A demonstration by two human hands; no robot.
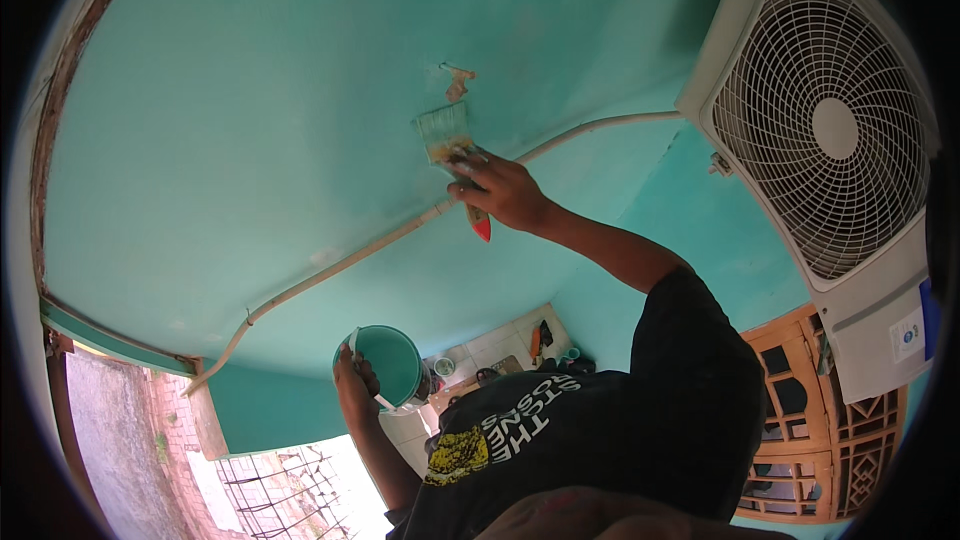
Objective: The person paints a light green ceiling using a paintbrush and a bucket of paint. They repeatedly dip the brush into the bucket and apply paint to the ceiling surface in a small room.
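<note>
My right hand [505, 192] grips a flat paintbrush [443, 128] with a red-tipped handle. Its wide bristles, coated in pale turquoise, rest against or very near the turquoise wall [270, 130], just below a small chipped patch [457, 87]. Lower down, my left hand [354, 385] holds a bucket [386, 330] by its pale handle. The bucket's inside looks turquoise; how much paint is in it I cannot tell.
A pale pipe [340, 275] runs across the wall below the brush. At the right, an air conditioner's outdoor unit [830, 130] juts out. Wooden latticework [800, 420] stands beneath it. Below, tools [541, 340] and a cup [444, 366] sit on tiles.
</note>
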